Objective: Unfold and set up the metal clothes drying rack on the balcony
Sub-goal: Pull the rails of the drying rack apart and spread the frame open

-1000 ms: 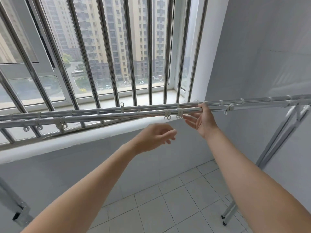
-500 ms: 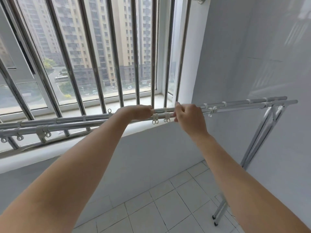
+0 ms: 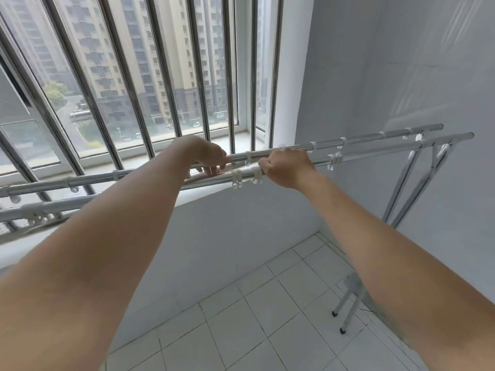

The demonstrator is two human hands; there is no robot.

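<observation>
The left hand (image 3: pixel 206 156) curls over the drying rack's (image 3: pixel 375 145) far rail. The right hand (image 3: pixel 286 170) clenches its near rail beside white clips (image 3: pixel 237 179).

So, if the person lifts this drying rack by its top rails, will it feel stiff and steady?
Probably stiff: the rails are straight metal tubes. Likely light, since they are thin. It may wobble or tip, because the legs look narrow, on smooth tile.

A single wide-angle view from the person's head looks forward and down along both forearms toward the barred window (image 3: pixel 160 76) and tiled floor (image 3: pixel 267 303). It sits close, arm's reach from the rack rails (image 3: pixel 375 153); straight lines bow near the edges
</observation>
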